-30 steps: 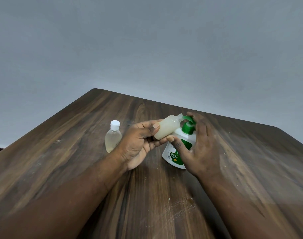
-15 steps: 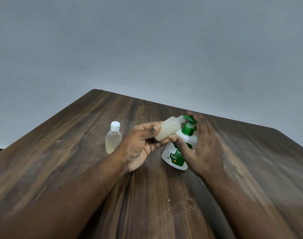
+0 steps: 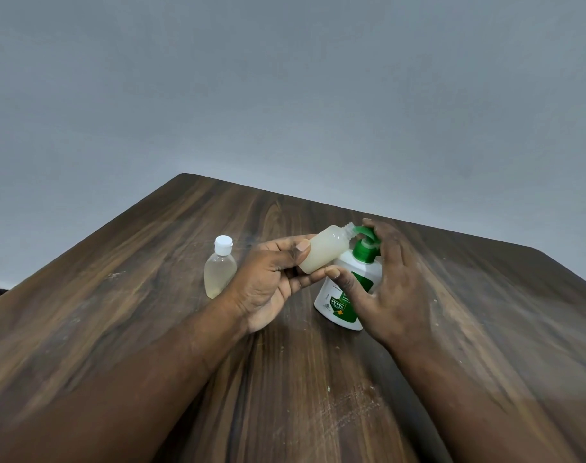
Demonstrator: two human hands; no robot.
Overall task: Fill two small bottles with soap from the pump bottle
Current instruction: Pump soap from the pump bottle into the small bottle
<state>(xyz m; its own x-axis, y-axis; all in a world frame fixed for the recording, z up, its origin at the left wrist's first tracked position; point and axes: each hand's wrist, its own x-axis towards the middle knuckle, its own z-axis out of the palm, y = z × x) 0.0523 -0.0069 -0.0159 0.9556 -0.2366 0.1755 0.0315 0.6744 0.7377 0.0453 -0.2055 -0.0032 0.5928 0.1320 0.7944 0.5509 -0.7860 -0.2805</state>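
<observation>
My left hand (image 3: 271, 282) grips a small uncapped bottle (image 3: 323, 248) of pale soap, tilted so its open neck meets the green pump spout. The white pump bottle (image 3: 343, 295) with a green label and green pump head (image 3: 366, 245) stands on the table. My right hand (image 3: 388, 285) lies over it, fingers on top of the pump head and thumb against the bottle's front. A second small bottle (image 3: 219, 272) with a white cap stands upright to the left, holding pale liquid.
A dark wooden table (image 3: 151, 329) carries everything; its far edge and left corner lie close behind the bottles. A plain grey wall fills the background.
The pump head has risen slightly and my right fingers with it. The small bottle stays at the spout, shifted a little upward.
</observation>
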